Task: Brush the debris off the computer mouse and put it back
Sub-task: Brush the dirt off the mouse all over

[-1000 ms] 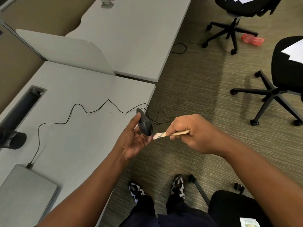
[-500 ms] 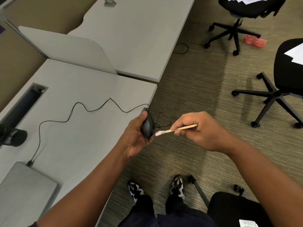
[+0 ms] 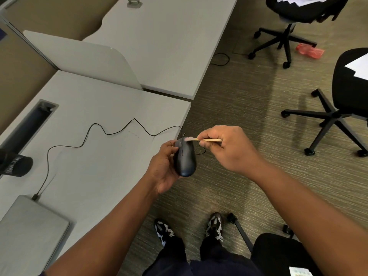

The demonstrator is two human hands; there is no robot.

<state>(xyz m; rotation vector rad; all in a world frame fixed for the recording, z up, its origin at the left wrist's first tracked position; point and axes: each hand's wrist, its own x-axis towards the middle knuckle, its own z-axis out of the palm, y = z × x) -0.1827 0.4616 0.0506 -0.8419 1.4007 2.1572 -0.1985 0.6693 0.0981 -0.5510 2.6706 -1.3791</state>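
A black wired computer mouse point(image 3: 185, 159) lies top side up in my left hand point(image 3: 164, 168), held just past the desk's right edge, over the carpet. My thumb rests on its left side and the fingers wrap underneath. My right hand point(image 3: 223, 148) pinches a small wooden-handled brush point(image 3: 207, 139). The brush's pale bristles touch the front end of the mouse by the buttons. The thin black mouse cable point(image 3: 93, 136) snakes across the grey desk point(image 3: 95, 166) to a closed laptop.
A closed grey laptop point(image 3: 29, 232) lies at the desk's near left, and a dark cylinder point(image 3: 15, 165) sticks out by a cable slot point(image 3: 29, 124). Black office chairs point(image 3: 338, 108) stand on the carpet at right. My feet point(image 3: 189, 230) are below, beside another chair seat point(image 3: 278, 253).
My left hand has turned the mouse from edge-on to top side up. The brush has moved from the mouse's lower side up to its front end.
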